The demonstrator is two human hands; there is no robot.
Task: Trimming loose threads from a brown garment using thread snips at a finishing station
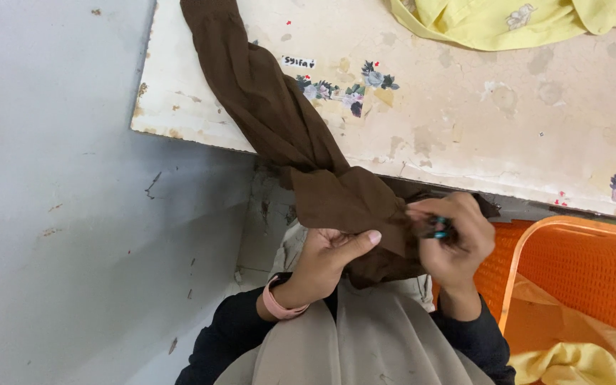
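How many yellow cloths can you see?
2. One yellow cloth lies on the table at the top; another yellow cloth sits in the orange basket. More may be hidden.

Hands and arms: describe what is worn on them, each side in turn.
Both arms wear long black sleeves that end at the wrists. The left hand is bare, with a pink band around its wrist, just past the left sleeve. The right hand is bare too, with no band or ring visible; the right sleeve reaches its wrist. No gloves.
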